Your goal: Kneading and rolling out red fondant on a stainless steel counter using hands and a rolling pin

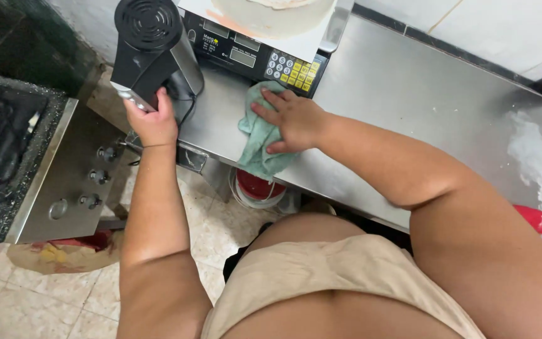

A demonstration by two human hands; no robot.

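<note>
- While the right hand (pixel 293 119) lies flat on a green cloth (pixel 260 135), its fingers are spread out and press the cloth onto the metal table (pixel 409 94).
- The cloth sits at the table's front edge, just below the scale (pixel 265 56), and part hangs over.
- The left hand (pixel 152 119) has its fingers curled tight around a black machine (pixel 152 47), at the table's left end.
- A red bucket (pixel 258 187) stands on the floor under the cloth.

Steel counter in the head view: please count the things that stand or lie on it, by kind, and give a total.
Black handheld blower with round grille, held by the left hand: 1
Black electronic weighing scale with yellow keys: 1
Pale green cloth, under the right hand: 1
Total: 3
</note>
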